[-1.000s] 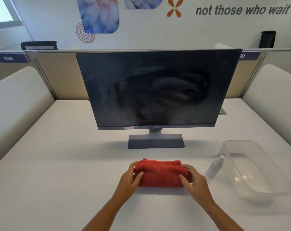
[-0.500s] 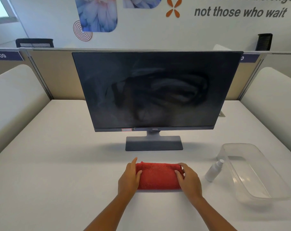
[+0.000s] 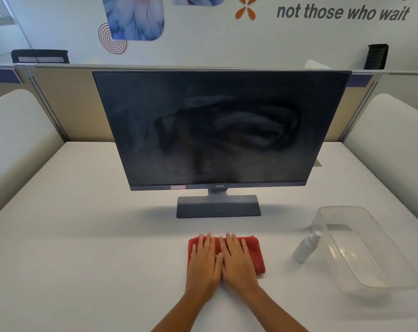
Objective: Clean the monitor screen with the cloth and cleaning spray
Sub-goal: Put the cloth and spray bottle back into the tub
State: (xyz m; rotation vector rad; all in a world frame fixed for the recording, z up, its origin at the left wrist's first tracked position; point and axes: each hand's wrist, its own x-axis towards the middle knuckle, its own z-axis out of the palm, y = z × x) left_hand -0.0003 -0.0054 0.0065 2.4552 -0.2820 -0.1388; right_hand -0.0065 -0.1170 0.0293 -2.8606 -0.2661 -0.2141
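Head view
Monitor (image 3: 217, 130): upright on its stand at the centre of the white tabletop (image 3: 83, 236); dark screen shows pale smears.
Cloth (image 3: 257, 254): red, folded, flat on the tabletop just in front of the monitor stand.
Left hand (image 3: 204, 262): palm down on the cloth, fingers straight, grip released.
Right hand (image 3: 238, 261): palm down on the cloth beside the left hand, thumbs touching, grip released.
Spray bottle (image 3: 306, 248): small, white, tilted, leaning against the near left side of the bin.
Clear plastic bin (image 3: 394, 281): right of the cloth, well apart from it.
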